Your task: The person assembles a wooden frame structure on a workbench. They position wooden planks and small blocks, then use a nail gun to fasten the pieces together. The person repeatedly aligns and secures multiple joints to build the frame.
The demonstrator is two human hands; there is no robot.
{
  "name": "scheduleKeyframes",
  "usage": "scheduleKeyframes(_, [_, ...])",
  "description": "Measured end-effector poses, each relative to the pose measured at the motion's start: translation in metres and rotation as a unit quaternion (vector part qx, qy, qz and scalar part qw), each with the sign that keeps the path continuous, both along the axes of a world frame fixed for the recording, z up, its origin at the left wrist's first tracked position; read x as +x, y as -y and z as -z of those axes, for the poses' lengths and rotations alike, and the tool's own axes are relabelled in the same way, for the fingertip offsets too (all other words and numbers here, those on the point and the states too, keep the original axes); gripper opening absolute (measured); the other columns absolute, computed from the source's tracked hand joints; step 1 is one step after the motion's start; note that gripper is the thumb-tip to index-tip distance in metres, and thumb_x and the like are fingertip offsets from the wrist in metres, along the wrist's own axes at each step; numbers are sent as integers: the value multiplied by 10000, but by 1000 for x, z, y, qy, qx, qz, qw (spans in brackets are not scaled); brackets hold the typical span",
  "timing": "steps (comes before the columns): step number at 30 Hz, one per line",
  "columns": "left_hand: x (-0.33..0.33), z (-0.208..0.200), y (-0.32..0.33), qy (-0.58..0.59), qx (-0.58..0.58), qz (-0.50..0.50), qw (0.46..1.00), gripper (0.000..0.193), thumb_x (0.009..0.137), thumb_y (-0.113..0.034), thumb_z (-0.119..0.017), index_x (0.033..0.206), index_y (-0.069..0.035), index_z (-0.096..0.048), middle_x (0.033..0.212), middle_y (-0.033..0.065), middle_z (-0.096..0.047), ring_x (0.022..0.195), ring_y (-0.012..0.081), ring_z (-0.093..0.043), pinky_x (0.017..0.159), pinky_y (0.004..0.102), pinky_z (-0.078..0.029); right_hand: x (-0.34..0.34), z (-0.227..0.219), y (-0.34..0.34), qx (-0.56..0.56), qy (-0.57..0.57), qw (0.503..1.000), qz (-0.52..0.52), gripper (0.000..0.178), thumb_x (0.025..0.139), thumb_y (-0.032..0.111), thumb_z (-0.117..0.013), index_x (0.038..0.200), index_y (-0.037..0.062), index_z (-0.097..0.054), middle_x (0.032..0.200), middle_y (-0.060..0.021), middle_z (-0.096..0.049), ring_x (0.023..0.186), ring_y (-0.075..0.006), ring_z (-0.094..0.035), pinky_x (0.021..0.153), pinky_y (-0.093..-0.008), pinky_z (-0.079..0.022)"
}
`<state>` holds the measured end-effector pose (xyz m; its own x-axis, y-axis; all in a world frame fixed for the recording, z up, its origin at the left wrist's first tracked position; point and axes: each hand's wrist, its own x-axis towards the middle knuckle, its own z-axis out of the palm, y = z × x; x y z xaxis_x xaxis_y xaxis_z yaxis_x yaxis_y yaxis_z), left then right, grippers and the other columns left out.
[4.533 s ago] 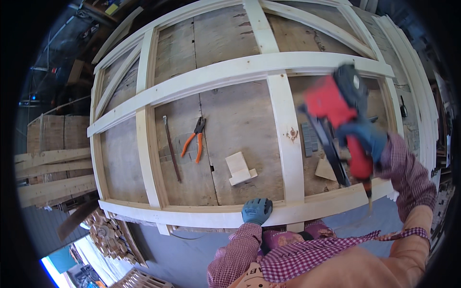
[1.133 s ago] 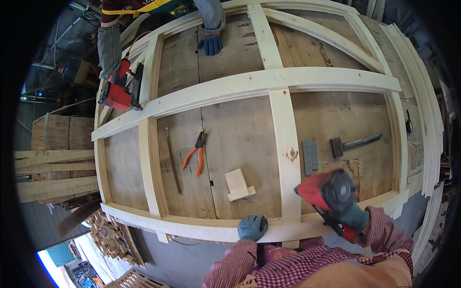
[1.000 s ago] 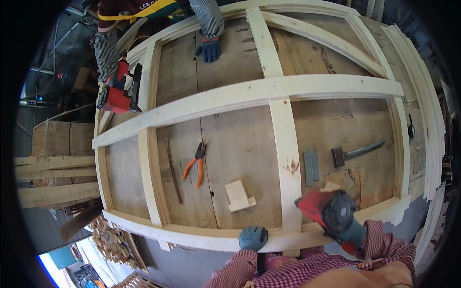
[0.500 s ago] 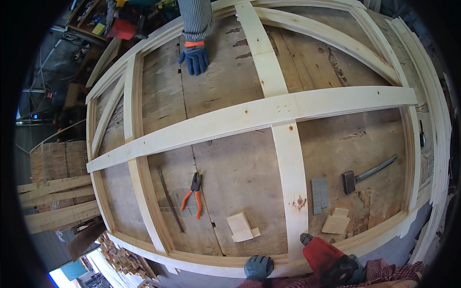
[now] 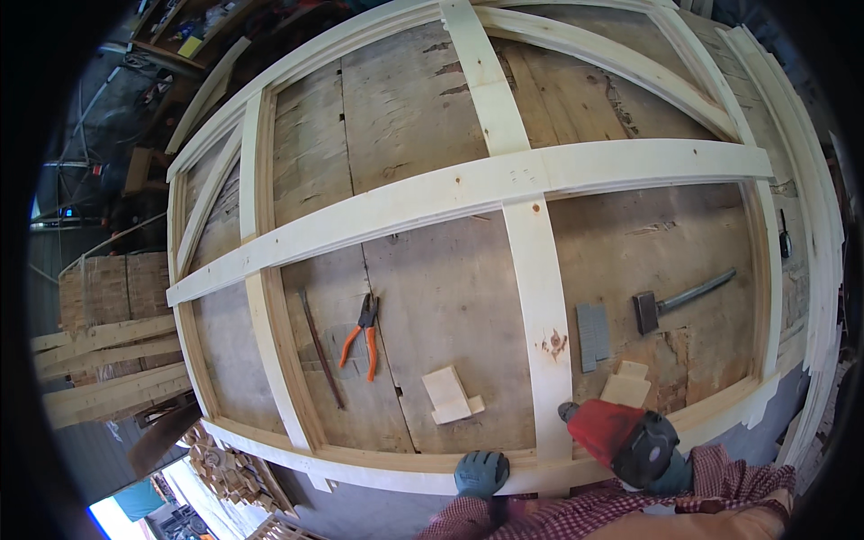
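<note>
The red power tool [image 5: 621, 432] sits low and right of centre in the frame, gripped by the right hand [image 5: 670, 468] in a blue-grey glove; the hand is closed around the tool's dark rear part, and the tool's nose points at the foot of the upright pale slat. It lies over the lower rail of a pale wooden frame [image 5: 531, 180] that fills most of the picture, laid flat on a worn board tabletop [image 5: 432, 117]. The left hand [image 5: 481, 472], also gloved, rests at bottom centre on the frame's lower rail, fingers curled over its edge, holding nothing else. On the boards inside the frame lie orange-handled pliers [image 5: 362, 331] at left of centre, a thin dark rod [image 5: 320, 346] just beside them, a small pale wood block [image 5: 452, 396], a grey strip of nails [image 5: 592, 335] and a hammer [image 5: 679, 297] at right.
</note>
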<state>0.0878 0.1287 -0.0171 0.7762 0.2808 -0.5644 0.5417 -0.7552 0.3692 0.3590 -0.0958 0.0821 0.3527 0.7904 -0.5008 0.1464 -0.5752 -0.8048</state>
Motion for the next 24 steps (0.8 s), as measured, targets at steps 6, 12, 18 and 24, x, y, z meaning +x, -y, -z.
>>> scheduleKeyframes(6, [-9, 5, 2, 51, 23, -5, 998, 350, 720, -346, -639, 993, -127, -622, 917, 85, -620, 888, 272, -587, 789, 410, -455, -1, -19, 8, 6, -22, 999, -39, 523, 812, 149, -647, 1294, 108, -450, 1300, -74, -503, 1190, -208, -469, 1034, -330, -355])
scheduleKeyframes(12, [-12, 9, 5, 127, 45, -14, 991, 245, 731, -311, -633, 889, -124, -621, 818, 76, -615, 794, 275, -591, 731, 410, -459, -15, -35, -12, -62, 50, 996, -26, 403, 747, 187, -685, 1130, 135, -569, 1145, -52, -601, 1063, -204, -555, 944, -332, -429])
scheduleKeyframes(18, [-14, 10, 9, 153, 62, -29, 986, 225, 768, -346, -603, 805, -124, -612, 789, 97, -625, 744, 303, -599, 699, 425, -464, -39, -47, -29, -121, -65, 975, 175, 201, 750, 199, -658, 898, 64, -644, 663, -61, -652, 574, -149, -632, 561, -285, -515])
scheduleKeyframes(24, [-15, 19, 10, 164, 86, -43, 982, 245, 790, -360, -583, 802, -117, -614, 772, 119, -624, 724, 323, -598, 666, 453, -462, -50, -50, -28, -102, 9, 980, 173, 164, 722, 178, -657, 688, 17, -646, 591, -74, -635, 516, -148, -616, 521, -285, -504])
